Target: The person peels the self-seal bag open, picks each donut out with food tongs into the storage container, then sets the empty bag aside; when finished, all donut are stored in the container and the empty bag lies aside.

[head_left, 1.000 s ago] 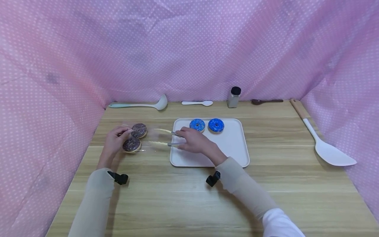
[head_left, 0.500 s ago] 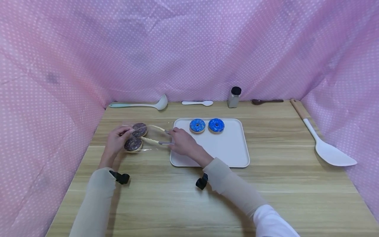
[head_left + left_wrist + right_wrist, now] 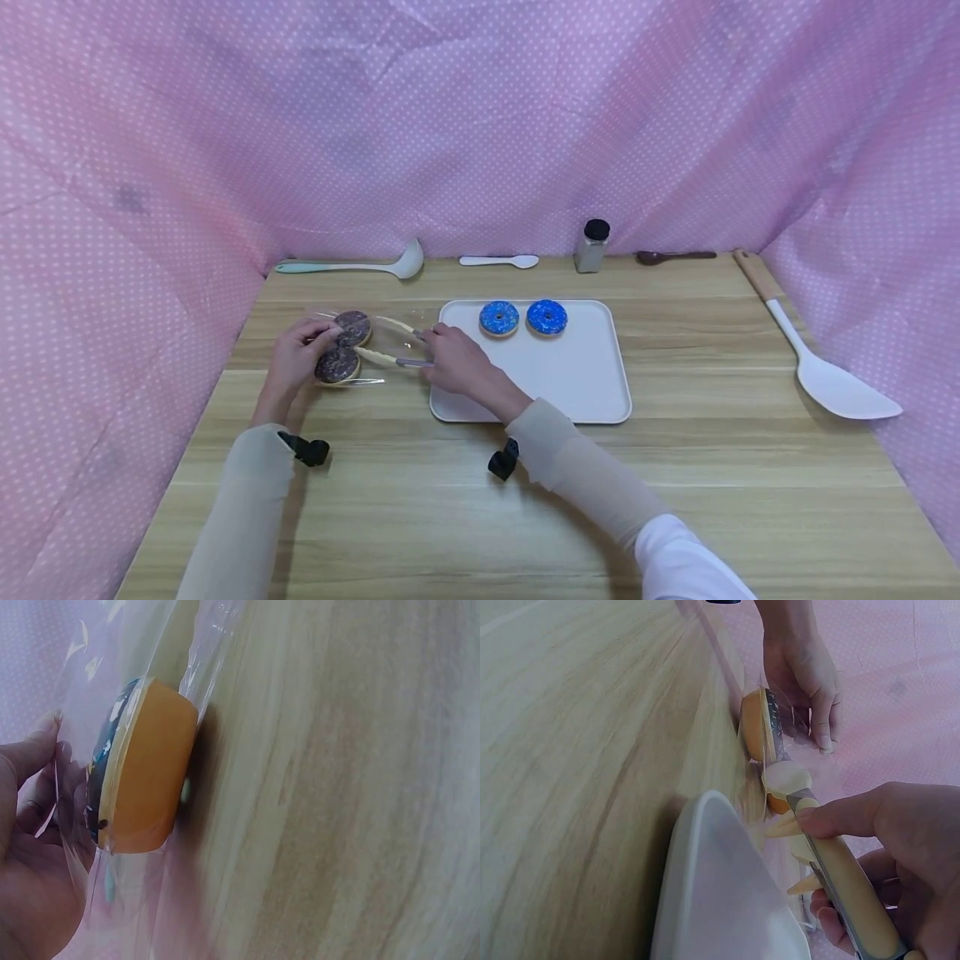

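Observation:
With thumb and fingers, my left hand (image 3: 294, 358) pinches the edge of a clear plastic bag (image 3: 90, 667). Two donuts with dark sprinkled tops lie inside it, an upper donut (image 3: 352, 327) and a lower donut (image 3: 337, 365). My right hand (image 3: 459, 360) grips a pair of tongs (image 3: 851, 892) with cream tips and metal arms. The tongs are spread, their tips inside the bag's mouth and right at the upper donut's right side. Two blue donuts, one lighter (image 3: 498, 318) and one darker (image 3: 547, 317), sit on a white tray (image 3: 562, 379).
Along the back lie a ladle (image 3: 405, 262), a small white spoon (image 3: 517, 261) and a dark brown spoon (image 3: 660, 257). A shaker jar (image 3: 590, 250) with a black lid stands among them. A large white spatula (image 3: 832, 387) lies at the right. Pink dotted cloth (image 3: 480, 125) surrounds the table.
My right hand has moved left with the tongs, bringing their tips into the bag beside the upper donut. The left hand has hardly moved; the bagged donuts shifted slightly right.

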Tool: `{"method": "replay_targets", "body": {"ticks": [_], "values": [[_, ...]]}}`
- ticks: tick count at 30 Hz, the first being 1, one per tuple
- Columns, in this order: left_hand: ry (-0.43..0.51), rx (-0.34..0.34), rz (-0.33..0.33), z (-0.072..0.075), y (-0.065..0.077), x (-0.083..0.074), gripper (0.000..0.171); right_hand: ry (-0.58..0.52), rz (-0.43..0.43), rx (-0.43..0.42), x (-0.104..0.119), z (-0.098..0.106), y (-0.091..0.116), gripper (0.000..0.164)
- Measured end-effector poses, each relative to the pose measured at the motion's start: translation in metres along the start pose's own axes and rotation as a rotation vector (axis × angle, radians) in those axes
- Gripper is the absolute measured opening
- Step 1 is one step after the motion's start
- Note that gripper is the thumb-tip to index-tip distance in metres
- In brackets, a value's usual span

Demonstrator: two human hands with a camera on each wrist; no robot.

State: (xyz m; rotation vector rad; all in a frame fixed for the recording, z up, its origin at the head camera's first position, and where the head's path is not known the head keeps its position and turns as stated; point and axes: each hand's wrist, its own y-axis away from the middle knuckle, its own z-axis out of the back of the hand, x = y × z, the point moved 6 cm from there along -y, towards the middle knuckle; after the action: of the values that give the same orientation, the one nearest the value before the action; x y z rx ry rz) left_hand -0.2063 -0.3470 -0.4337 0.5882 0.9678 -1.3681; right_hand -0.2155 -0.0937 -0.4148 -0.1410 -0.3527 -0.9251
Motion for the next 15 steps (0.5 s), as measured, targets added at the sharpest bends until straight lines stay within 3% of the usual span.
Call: {"method": "replay_targets", "body": {"ticks": [6,15], "values": [[0.003,-0.012,-0.013,0.001,0.000,-0.003,0.022,0.007,0.004,0.034,0.000,0.002,-0.005,0.053],[-0.009,0.005,-0.040,0.004,0.009,-0.035,0.018,0.015,0.052,0.108,-0.005,0.003,-0.019,0.052]]}}
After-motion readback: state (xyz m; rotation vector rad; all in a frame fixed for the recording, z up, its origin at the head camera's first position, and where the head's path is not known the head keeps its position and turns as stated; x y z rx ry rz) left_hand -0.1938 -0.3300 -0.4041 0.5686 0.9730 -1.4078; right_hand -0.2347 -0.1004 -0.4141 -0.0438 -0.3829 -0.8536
